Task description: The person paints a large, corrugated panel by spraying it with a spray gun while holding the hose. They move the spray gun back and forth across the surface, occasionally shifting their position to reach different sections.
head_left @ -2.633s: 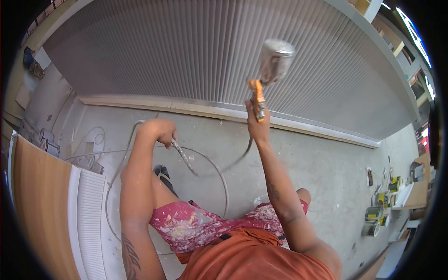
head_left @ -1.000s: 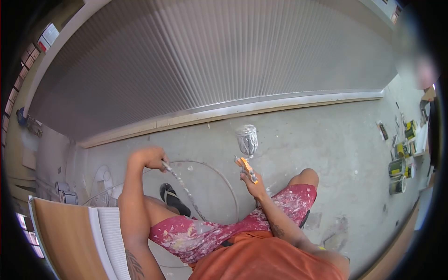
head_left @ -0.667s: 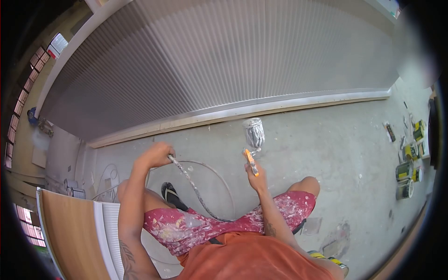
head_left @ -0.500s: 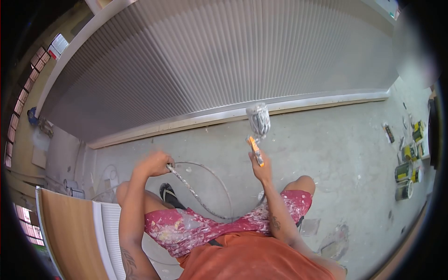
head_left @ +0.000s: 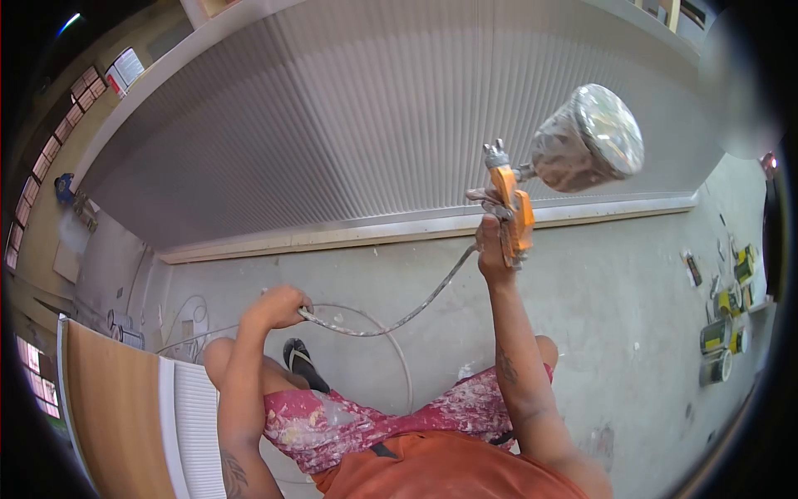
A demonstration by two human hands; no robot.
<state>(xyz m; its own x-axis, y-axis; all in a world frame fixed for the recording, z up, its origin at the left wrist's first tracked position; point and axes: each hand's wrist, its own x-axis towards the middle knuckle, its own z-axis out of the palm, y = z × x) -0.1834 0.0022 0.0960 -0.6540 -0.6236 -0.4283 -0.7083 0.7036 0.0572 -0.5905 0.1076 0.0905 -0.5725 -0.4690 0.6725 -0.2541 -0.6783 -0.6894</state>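
My right hand is wrapped round the handle of an orange spray gun, raised in front of the ribbed panel. A paint-smeared cup with a shiny round lid is fixed to the gun and tilts to the right. From the gun's lower end a stained hose sags across to my left hand, whose fingers are closed round it. The large grey ribbed panel stands beyond both hands, with a pale strip along its bottom edge.
Several paint cans are grouped on the floor at the right. A wooden panel and a white ribbed piece stand at the lower left. More hose loops over the grey floor near my feet.
My right hand has lifted the spray gun up and to the right, and its cup now tilts sideways. The hose has risen with it. My left hand has moved slightly down, still holding the hose.
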